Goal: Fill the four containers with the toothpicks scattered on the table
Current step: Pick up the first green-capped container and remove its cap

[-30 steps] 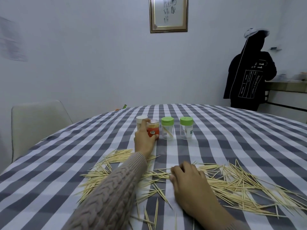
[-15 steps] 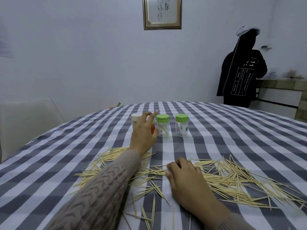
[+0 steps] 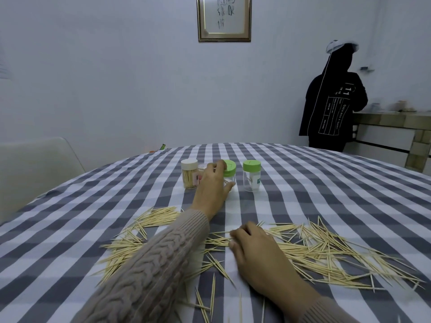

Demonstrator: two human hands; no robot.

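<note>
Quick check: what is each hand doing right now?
Left hand: fingers wrapped around the near green-lid jar.
Right hand: fingers curled on the toothpicks; grip cannot be told.

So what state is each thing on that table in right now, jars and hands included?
White-lidded jar: upright, lid on, packed with toothpicks.
Red-labelled jar: upright, mostly hidden behind the left hand.
Left green-lidded jar: upright, lid on, nearly empty.
Right green-lidded jar: upright, lid on, nearly empty.
Toothpicks: scattered flat on the tablecloth.
Left hand: fingers around the left green-lidded jar.
Right hand: resting on the toothpicks, fingers curled.
</note>
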